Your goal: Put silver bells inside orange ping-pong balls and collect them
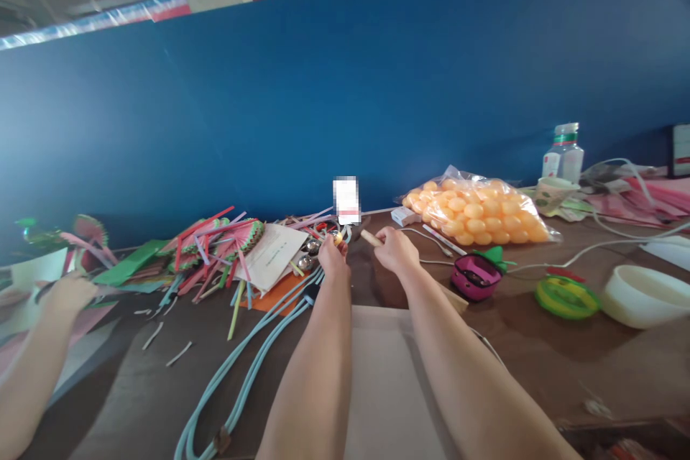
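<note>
My left hand (334, 256) is closed at the far middle of the table, its fingertips pinched at a small shiny round piece (338, 238) that I cannot make out exactly. Beside it lie several shiny silver balls (306, 262). To the right, my right hand (397, 250) is wrapped round a short tan wooden stick (371, 238), whose end points left toward my left hand. The two hands are a little apart. Light blue cords (253, 345) run in a loop from near my left wrist toward the table's front.
Paper strips and fans (215, 248) pile up on the left, where another person's hand (67, 295) works. On the right are a bag of orange balls (477, 212), a magenta pouch (475, 277), a green-yellow ring (566, 296), a white bowl (647, 298) and a bottle (563, 154).
</note>
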`<state>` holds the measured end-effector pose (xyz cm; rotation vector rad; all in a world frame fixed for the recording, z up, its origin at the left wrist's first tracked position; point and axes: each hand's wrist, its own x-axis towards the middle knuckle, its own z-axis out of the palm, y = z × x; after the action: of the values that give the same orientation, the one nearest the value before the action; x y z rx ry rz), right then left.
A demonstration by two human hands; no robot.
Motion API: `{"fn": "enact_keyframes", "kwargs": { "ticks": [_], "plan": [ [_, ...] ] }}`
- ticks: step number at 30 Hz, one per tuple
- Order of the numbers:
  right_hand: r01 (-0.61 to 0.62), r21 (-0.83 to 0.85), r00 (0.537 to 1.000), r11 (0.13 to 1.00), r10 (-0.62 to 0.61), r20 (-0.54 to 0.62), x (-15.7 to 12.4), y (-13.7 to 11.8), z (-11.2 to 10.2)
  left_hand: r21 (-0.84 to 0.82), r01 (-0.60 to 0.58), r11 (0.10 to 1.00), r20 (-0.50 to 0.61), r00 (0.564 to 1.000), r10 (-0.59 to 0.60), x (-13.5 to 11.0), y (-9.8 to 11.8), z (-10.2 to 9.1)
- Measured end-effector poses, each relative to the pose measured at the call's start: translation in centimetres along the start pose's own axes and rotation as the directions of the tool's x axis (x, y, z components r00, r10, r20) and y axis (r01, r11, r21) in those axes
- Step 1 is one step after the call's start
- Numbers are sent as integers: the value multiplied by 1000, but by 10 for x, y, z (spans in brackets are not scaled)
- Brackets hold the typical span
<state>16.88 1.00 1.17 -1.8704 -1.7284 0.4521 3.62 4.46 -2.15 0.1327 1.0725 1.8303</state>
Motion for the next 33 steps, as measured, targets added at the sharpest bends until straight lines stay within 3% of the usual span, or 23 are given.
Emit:
{"fn": "enact_keyframes", "kwargs": {
  "ticks": [6,10,13,15,18,21,24,29,33],
  "plan": [
    [-52,-66,989,996,61,134,3,10,12,18,16,1000,-5,1000,-16,-4,1,0],
    [-30,-46,995,999,34,95,6,12,18,-19,35,999,65,997,-34,-7,0,1],
    [33,167,999,985,-36,15,11,10,23,-18,62,998,127,990,-59,-10,-1,3],
    [81,379,997,922,-80,-19,14,8,28,-13,72,997,191,979,-68,-13,-2,4],
    [62,626,994,777,-105,31,16,3,34,-19,69,997,337,940,-59,-16,-3,4],
    [-21,743,989,670,-96,115,14,0,37,-28,56,998,441,897,-38,-18,-5,3],
    [-39,770,988,637,-91,125,14,0,38,-19,49,999,482,876,-34,-17,-8,2],
    [48,740,990,671,-131,54,18,3,41,5,21,1000,551,834,-21,-17,-10,1],
    [125,709,986,694,-164,-13,20,5,42,30,14,999,559,829,-28,-19,-10,1]
  ]
}}
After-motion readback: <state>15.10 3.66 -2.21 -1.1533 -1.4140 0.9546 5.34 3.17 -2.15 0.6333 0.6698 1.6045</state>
